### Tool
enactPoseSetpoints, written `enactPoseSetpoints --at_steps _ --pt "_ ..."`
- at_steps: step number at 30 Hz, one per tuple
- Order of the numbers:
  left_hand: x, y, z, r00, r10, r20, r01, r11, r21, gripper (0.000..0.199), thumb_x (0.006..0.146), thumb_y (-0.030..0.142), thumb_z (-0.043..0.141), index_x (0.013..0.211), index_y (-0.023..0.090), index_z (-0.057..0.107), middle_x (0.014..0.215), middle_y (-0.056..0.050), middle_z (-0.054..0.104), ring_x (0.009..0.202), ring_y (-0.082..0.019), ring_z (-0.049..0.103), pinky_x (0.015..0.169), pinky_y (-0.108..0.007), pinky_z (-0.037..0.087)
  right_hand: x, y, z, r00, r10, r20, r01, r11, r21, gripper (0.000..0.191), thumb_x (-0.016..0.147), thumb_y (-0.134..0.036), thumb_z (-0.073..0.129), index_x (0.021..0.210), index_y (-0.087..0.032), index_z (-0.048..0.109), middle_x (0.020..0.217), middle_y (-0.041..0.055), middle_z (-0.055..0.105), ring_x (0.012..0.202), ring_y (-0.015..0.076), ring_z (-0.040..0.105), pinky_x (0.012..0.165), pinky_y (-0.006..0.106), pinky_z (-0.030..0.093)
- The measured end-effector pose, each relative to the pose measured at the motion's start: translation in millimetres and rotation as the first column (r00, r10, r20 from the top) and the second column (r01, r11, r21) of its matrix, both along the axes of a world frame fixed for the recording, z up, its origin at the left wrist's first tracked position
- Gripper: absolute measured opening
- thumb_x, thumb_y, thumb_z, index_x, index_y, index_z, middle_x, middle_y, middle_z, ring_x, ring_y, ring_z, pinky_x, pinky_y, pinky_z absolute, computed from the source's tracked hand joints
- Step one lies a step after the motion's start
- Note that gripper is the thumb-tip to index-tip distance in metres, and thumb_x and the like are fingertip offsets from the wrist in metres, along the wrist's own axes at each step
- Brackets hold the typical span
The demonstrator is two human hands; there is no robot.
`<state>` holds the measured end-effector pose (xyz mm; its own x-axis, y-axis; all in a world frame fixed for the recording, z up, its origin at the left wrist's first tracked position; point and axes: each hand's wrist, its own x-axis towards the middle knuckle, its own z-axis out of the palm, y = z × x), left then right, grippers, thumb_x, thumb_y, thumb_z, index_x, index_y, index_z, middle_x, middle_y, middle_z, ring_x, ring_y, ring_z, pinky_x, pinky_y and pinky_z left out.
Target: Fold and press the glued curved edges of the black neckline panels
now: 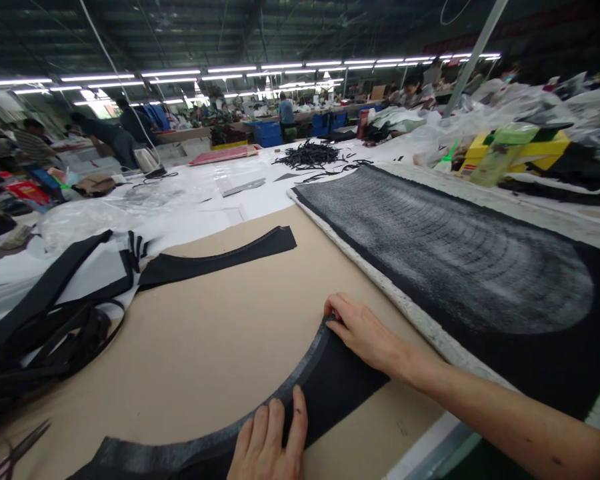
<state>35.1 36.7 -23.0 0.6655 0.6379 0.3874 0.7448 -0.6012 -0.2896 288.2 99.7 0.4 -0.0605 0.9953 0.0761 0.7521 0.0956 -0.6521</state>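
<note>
A black fabric piece (343,370) with a curved, greyish border lies across the front of the tan board (220,333). My left hand (273,437) rests on it with fingers stretched out, pressing near the curved edge. At the upper end of that curve, my right hand (360,330) pinches the edge between thumb and fingers. Farther off, a second curved black piece (220,258) lies flat on the board. To the right stands a padded board (380,283) bearing a large black sheet (460,250) with a grey, powdery-looking patch.
Scissors (15,450) lie at the lower left, partly out of view. Black strips (65,333) are heaped along the left side. A pile of black scraps (310,155) sits at the back. Plastic bags and a yellow box (555,150) occupy the right rear, with people working beyond.
</note>
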Motion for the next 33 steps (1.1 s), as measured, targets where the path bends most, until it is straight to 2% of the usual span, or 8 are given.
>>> enactPoseSetpoints --at_steps 6,9,12,17,21,23,26,33 --pt "10 -13 22.9 0.994 0.088 0.066 -0.081 0.991 -0.105 0.04 0.081 0.022 0.047 0.12 0.022 0.056 0.096 -0.004 0.062 0.089 -0.02 0.053 0.081 -0.032 0.043 -18 -15 13.3 0.996 0.085 -0.025 -0.079 0.981 0.178 0.015 0.093 -0.017 0.04 0.091 -0.02 0.054 0.091 0.0054 0.054 0.081 0.0177 0.054 0.075 0.031 0.043" --pt "14 -14 27.0 0.987 0.141 0.077 -0.129 0.98 -0.15 0.039 0.084 0.026 0.046 0.121 0.02 0.055 0.097 -0.003 0.062 0.088 -0.02 0.053 0.079 -0.033 0.046 -44 -30 19.3 0.914 0.397 -0.083 -0.371 0.902 0.221 0.024 0.096 -0.016 0.033 0.103 -0.022 0.056 0.101 0.0074 0.054 0.091 0.0172 0.055 0.081 0.028 0.046" --pt "15 -17 23.3 0.973 0.172 0.151 -0.154 0.98 -0.123 0.029 0.088 0.024 0.041 0.109 0.02 0.061 0.099 -0.003 0.063 0.091 -0.019 0.054 0.082 -0.033 0.046 -65 -45 11.4 0.805 0.582 -0.116 -0.566 0.812 0.142 0.033 0.092 -0.009 0.032 0.111 -0.022 0.056 0.106 0.0076 0.055 0.096 0.0159 0.056 0.085 0.026 0.049" --pt "-3 -23 35.0 0.901 0.145 0.41 -0.066 0.978 -0.2 0.029 0.09 0.017 0.035 0.1 0.018 0.062 0.097 -0.004 0.063 0.089 -0.016 0.056 0.081 -0.028 0.047 -66 -53 -12.2 0.817 0.574 -0.044 -0.565 0.814 0.133 0.044 0.088 -0.004 0.035 0.124 -0.023 0.052 0.113 0.0083 0.054 0.103 0.0168 0.055 0.091 0.028 0.049" --pt "-54 -21 63.4 0.775 0.459 0.435 -0.312 0.876 -0.368 0.026 0.088 0.013 0.043 0.104 0.025 0.059 0.107 -0.004 0.057 0.096 -0.018 0.052 0.083 -0.034 0.044 -66 -51 -1.7 0.801 0.599 0.025 -0.596 0.792 0.131 0.047 0.086 -0.002 0.036 0.125 -0.024 0.052 0.11 0.0082 0.054 0.099 0.0179 0.055 0.087 0.03 0.05" --pt "-81 -18 73.0 0.731 0.614 0.297 -0.414 0.745 -0.523 0.025 0.085 0.012 0.047 0.104 0.024 0.057 0.104 -0.004 0.055 0.097 -0.02 0.05 0.084 -0.037 0.043 -75 -50 11.7 0.792 0.609 0.054 -0.608 0.777 0.162 0.046 0.084 0.0 0.036 0.12 -0.022 0.055 0.105 0.0093 0.055 0.093 0.0193 0.055 0.083 0.032 0.051" --pt "-103 -14 77.3 0.704 0.695 0.143 -0.433 0.581 -0.689 0.019 0.084 0.011 0.044 0.095 0.022 0.056 0.096 -0.003 0.054 0.095 -0.021 0.048 0.084 -0.038 0.042 -99 -48 27.9 0.754 0.65 0.088 -0.654 0.735 0.178 0.049 0.077 0.004 0.035 0.113 -0.018 0.058 0.101 0.0101 0.055 0.089 0.0205 0.052 0.082 0.035 0.05" --pt "-98 -8 75.3 0.709 0.703 0.06 -0.488 0.55 -0.678 0.024 0.087 0.01 0.029 0.082 0.02 0.05 0.088 -0.003 0.052 0.086 -0.021 0.046 0.078 -0.039 0.035 -133 -48 14.7 0.671 0.719 0.182 -0.741 0.661 0.118 0.059 0.071 0.01 0.039 0.124 -0.012 0.05 0.104 0.0086 0.052 0.093 0.0213 0.047 0.088 0.037 0.046"
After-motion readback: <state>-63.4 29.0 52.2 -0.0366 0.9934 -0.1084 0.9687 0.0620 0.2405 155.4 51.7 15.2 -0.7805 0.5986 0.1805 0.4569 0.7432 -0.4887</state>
